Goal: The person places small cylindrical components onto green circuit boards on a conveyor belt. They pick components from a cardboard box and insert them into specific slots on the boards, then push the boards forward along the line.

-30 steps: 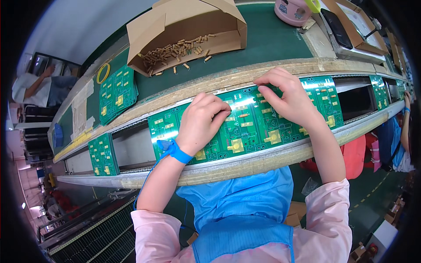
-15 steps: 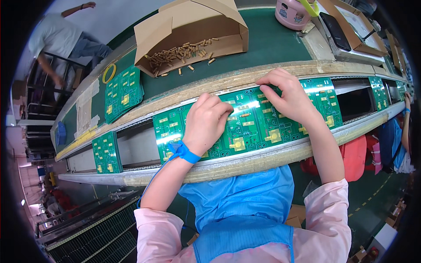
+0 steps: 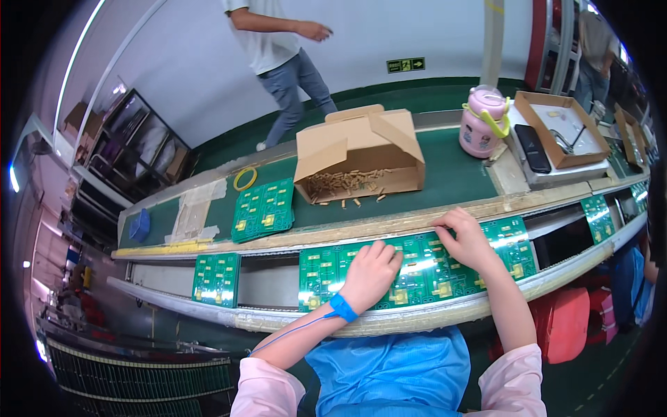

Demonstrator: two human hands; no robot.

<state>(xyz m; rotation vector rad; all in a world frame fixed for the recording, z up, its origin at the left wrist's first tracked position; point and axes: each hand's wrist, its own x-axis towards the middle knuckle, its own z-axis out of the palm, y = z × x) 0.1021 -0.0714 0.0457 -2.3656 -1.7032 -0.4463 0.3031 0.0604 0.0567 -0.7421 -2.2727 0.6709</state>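
Observation:
A row of green circuit boards (image 3: pixel 316 267) with yellow parts lies along the rail in front of me. My left hand (image 3: pixel 372 274), with a blue wrist strap (image 3: pixel 342 307) on its wrist, is over the middle of the row. Its fingers curl down together, and what they may hold is hidden. To the right, my right hand (image 3: pixel 464 241) bends over the boards' far edge, thumb and forefinger drawn close together. Anything between those fingertips is too small to make out. A few small tan components sit on the board between the hands.
Behind the rail stands an open cardboard box (image 3: pixel 358 149) of small tan cylindrical components, some spilled in front. Left of it are stacked green boards (image 3: pixel 264 208) and a yellow ring (image 3: pixel 245 178). A pink jug (image 3: pixel 483 124) and black phone (image 3: pixel 533 149) are right. A person (image 3: pixel 285 62) is beyond the bench.
The view has tilted up, showing more wall and the whole jug. Both hands remain over the boards, the left slightly shifted. The person beyond the bench now appears further right, nearer the box.

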